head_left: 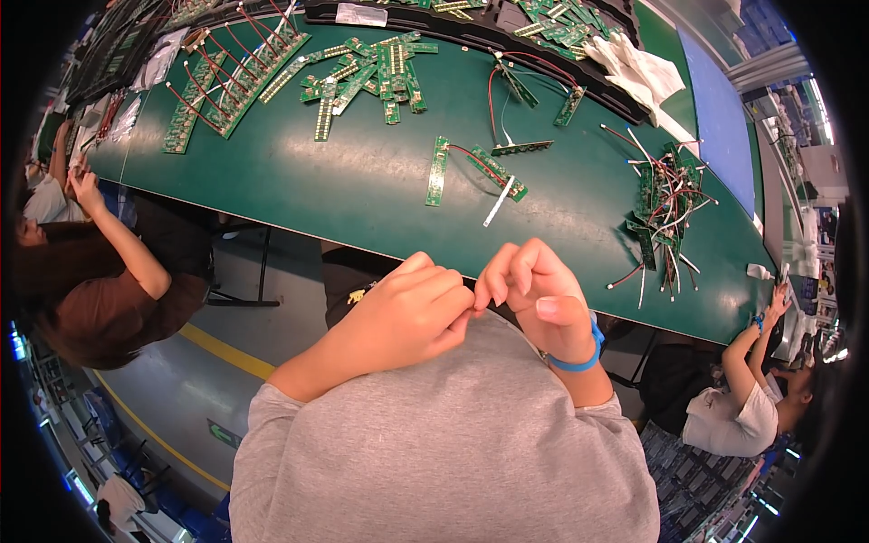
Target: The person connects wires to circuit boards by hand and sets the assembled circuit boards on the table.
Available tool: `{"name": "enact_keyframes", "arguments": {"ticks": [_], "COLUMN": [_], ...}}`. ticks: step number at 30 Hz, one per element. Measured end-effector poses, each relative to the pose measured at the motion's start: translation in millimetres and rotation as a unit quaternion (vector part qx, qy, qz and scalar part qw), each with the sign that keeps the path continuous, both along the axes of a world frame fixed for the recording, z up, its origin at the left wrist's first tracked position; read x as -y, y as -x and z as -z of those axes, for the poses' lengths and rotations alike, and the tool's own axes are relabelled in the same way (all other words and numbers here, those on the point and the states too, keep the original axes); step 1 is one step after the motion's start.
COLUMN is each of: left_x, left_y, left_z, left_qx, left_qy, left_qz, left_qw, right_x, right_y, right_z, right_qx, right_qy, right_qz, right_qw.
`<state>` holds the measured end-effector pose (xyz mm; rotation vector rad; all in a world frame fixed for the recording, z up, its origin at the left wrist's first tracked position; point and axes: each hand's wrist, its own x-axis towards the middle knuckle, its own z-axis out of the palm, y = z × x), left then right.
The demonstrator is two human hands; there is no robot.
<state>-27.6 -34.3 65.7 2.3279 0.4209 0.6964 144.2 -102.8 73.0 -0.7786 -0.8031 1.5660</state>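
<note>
My left hand (412, 312) is closed in front of the table's near edge, its thumb and fingertips pressed together. Whatever it may pinch is hidden. Beside it is my right hand (548, 303), with a blue wristband (576, 364). Its fingers are bent, the thumb stands apart from them, and its fingertips touch or nearly touch those of the left. Nothing shows in its palm. Just beyond both hands, on the green table (353, 204), lie a narrow green circuit board (438, 172) and another board (517, 188) joined to it by red and black wires, with a white strip.
A tangled heap of wired boards (665, 208) lies right. Loose boards (385, 77) and wired panels (240, 86) lie far left; another wired group (523, 147) sits mid-table. A white cloth (638, 72) rests on the black tray (434, 20). Co-workers sit at both sides.
</note>
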Motion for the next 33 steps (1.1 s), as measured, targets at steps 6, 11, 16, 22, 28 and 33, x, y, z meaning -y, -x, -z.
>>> {"name": "enact_keyframes", "arguments": {"ticks": [6,11,16,22,28,33], "left_x": [-1,-1,-1,0,1,0], "left_y": [-1,-1,-3,-4,-3,-4], "left_z": [1,2,1,2,3,0], "left_qx": [0.006,0.023,0.051,0.085,0.098,0.105], "left_qy": [0.005,0.012,0.035,0.061,0.077,0.104], "left_qz": [0.040,0.062,0.056,0.045,0.042,0.051], "left_qw": [0.999,0.998,0.997,0.993,0.991,0.988], "right_x": [-1,-2,-3,-5,-6,-6], "right_y": [-5,-8,-10,-10,-9,-9], "right_z": [3,-1,1,3,4,4], "right_qx": [-0.032,-0.074,-0.110,-0.174,-0.196,-0.203], "right_qy": [0.023,0.035,0.027,0.029,0.010,0.003], "right_qz": [-0.020,-0.036,-0.042,-0.045,-0.051,-0.049], "right_qw": [0.999,0.996,0.993,0.983,0.979,0.978]}}
